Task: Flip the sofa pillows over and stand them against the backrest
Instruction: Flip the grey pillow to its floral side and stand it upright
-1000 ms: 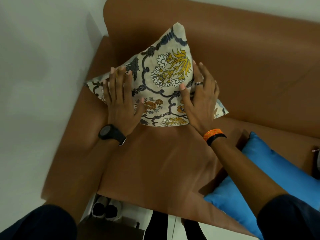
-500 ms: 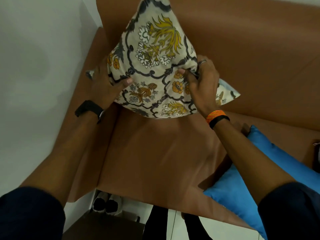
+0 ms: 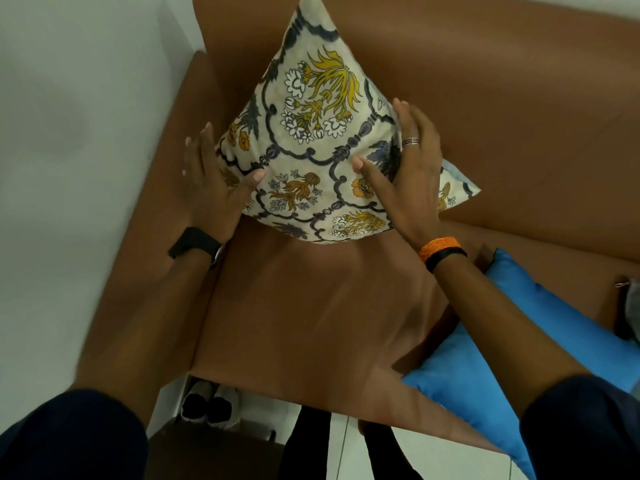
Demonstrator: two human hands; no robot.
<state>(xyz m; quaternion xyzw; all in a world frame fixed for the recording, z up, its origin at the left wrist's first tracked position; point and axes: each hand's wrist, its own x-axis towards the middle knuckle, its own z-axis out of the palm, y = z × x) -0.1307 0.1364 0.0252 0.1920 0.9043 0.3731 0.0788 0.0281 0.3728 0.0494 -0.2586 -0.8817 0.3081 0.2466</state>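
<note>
From the head camera, we look down on a brown sofa and see the flowered pillow standing on the seat at its far left corner, one corner pointing up and its back against the backrest, close to the left armrest.

Our left hand lies flat and open against the pillow's left edge, fingers stretched out and the thumb pressed on the front of the fabric; it grips nothing. A black watch sits on that wrist.

Our right hand is likewise open, its palm against the pillow's right side, thumb on the front, fingers spread along the edge, a ring on one finger. Orange and black bands circle that wrist.

A blue pillow lies flat on the seat toward the right edge, partly under our right forearm, well apart from the flowered one.

Below the sofa's front edge we see a pair of shoes on the floor.
</note>
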